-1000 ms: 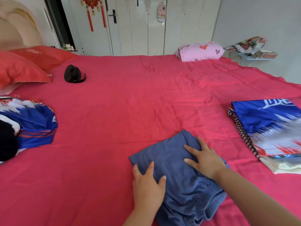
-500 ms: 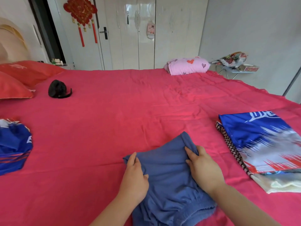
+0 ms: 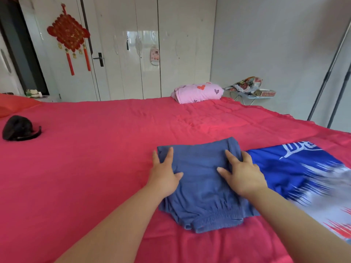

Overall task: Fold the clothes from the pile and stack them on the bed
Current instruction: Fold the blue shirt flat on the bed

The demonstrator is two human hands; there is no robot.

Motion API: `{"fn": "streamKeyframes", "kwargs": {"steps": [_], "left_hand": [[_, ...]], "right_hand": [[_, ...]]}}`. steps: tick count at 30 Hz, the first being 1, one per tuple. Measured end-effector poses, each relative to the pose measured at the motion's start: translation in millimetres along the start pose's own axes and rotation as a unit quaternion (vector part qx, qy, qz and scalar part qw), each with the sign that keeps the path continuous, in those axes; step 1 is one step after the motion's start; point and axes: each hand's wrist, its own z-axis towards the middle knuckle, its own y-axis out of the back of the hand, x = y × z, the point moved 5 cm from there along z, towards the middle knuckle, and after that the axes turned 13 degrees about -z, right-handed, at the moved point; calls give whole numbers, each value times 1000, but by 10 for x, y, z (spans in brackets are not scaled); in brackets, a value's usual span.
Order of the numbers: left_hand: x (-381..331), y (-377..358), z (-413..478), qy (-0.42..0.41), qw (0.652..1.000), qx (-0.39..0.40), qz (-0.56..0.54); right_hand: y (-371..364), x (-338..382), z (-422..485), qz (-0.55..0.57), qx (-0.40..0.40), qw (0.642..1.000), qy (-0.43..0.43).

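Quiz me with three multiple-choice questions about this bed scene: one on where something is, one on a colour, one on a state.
1. Where does the pink heart-print pillow lie? A. at the far edge of the bed B. at the near edge C. on the floor
2. What colour is the sheet? A. white B. red C. green
3. How are the blue-grey elastic-waist shorts? A. hanging up B. crumpled in a ball C. folded flat
Answers: A, it lies at the edge farthest from the camera; B, the sheet is red throughout; C, they lie folded flat under the left hand and right hand.
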Motion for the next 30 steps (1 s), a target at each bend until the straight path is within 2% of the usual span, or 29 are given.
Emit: {"fn": "streamKeyframes", "kwargs": {"steps": [2, 4, 8, 11, 13, 15, 16, 18, 20, 21, 26, 30], "left_hand": [[215, -313, 91, 62, 997, 49, 3], [399, -600, 115, 85, 994, 67, 24], [580, -817, 204, 85, 985, 56, 142], [597, -788, 206, 87, 984, 69, 139], [523, -674, 106, 71, 988, 31, 136], [441, -594, -49, 16, 992, -18, 128], [444, -601, -136, -8, 993, -19, 120], [540, -738, -284, -14, 989, 44, 141], [639, -866, -380, 11, 975, 105, 197], [645, -887, -404, 19, 972, 110, 206], [666, -680, -773, -1, 977, 84, 197], [767, -361, -1302, -1, 971, 73, 227]], "right_hand": [[-339, -111, 69, 15, 68, 997, -18], [-633, -200, 65, 14, 93, 995, -23], [-795, -243, 69, -51, 74, 996, -16], [-787, -234, 87, -60, 83, 995, -18], [-681, -207, 43, -71, 41, 997, -16], [-536, -120, -91, -56, -46, 997, 34], [-513, -69, -194, -37, -65, 995, 66], [-659, -7, -395, -30, -16, 994, 106], [-917, -16, -510, -70, 75, 990, 100], [-981, -25, -529, -77, 97, 989, 85], [-845, 123, -884, -52, 70, 996, 31], [-796, 501, -1535, -41, 89, 993, 70]]}}
